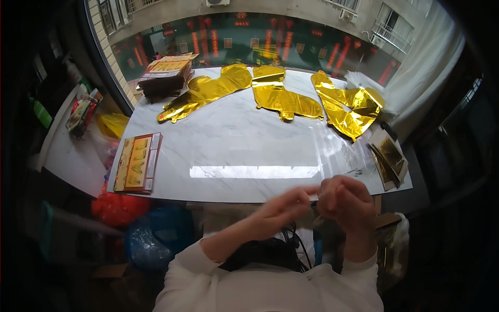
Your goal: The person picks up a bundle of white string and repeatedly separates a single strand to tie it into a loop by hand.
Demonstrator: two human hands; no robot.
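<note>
The white, grey-veined marble-patterned table [223, 140] stretches out in front of the person, whose two bare hands are raised at its front edge, right of its middle. The left hand [286, 206] is partly open, its fingers fairly straight and blurred, pointing toward the right hand [345, 200], which is curled into a loose fist; the left fingertips overlap its near side in view, and whether they touch cannot be told. Nor can it be told whether either hand has hold of something small or clear. Nearest to the right hand, on the right part of the table, lies a flat, clear plastic sleeve [340, 153]. Along the table's back edge lie three flat, shiny gold foil shapes: a long, wavy one [210, 92] left of the middle, a broad, angular one [286, 101] at the middle, and a creased, bent one [356, 109] toward the right. Several flat gold-and-pale packets [390, 156] overlap at the table's right edge. At its back left corner stands a stack of thin red-and-yellow printed packages [166, 67], and a similar rectangular printed package [138, 164] lies at its front left corner. Below that corner are a bright red plastic bag [119, 208] and a rounded blue plastic bundle [161, 236].
</note>
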